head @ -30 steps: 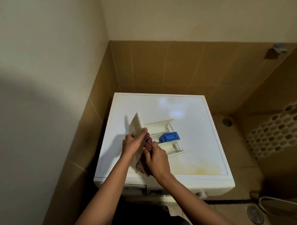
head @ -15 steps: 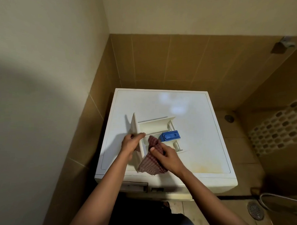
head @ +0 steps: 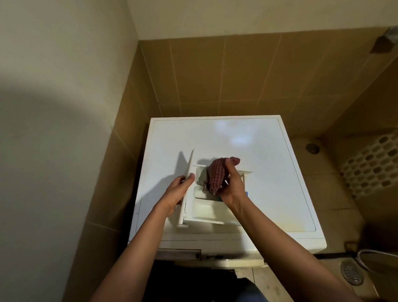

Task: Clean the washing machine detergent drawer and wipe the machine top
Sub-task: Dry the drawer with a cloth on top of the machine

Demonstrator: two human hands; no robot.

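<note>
A white detergent drawer (head: 205, 211) lies on the white top of the washing machine (head: 272, 158), its front panel standing upright on the left. My left hand (head: 177, 192) grips that front panel. My right hand (head: 232, 183) holds a bunched red checked cloth (head: 217, 174) above the drawer's far compartments. The blue insert of the drawer is almost wholly hidden behind my right wrist; only a sliver shows.
The empty drawer slot (head: 178, 254) gapes in the machine's front at the left. A yellowish stain (head: 297, 224) marks the top's near right corner. Tiled walls close in at left and behind. A floor drain (head: 351, 272) and a hose lie at the right.
My right hand has lifted the cloth from the drawer's near left side up and over its far compartments, covering the blue insert. My left hand has kept its hold on the front panel.
</note>
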